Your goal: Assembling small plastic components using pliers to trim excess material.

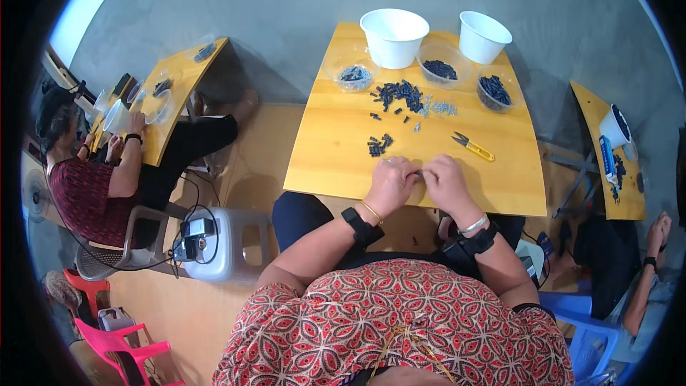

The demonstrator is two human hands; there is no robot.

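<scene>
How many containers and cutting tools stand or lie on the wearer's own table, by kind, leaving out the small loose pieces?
White tubs: 2
Clear plastic bowls: 3
Yellow-handled snips: 1
Total: 6

The desk (329,164) in front of me is a warm yellow, the wall (286,7) beyond it grey. The two tubs (394,50) are plain white, the little pieces (406,93) black, the tiny bits (440,108) silvery grey, the snips (480,149) yellow-handled. The person's blouse (400,300) wears a red, black and cream petal pattern; one chair (107,340) glares hot pink, another chair (593,330) blue.
</scene>
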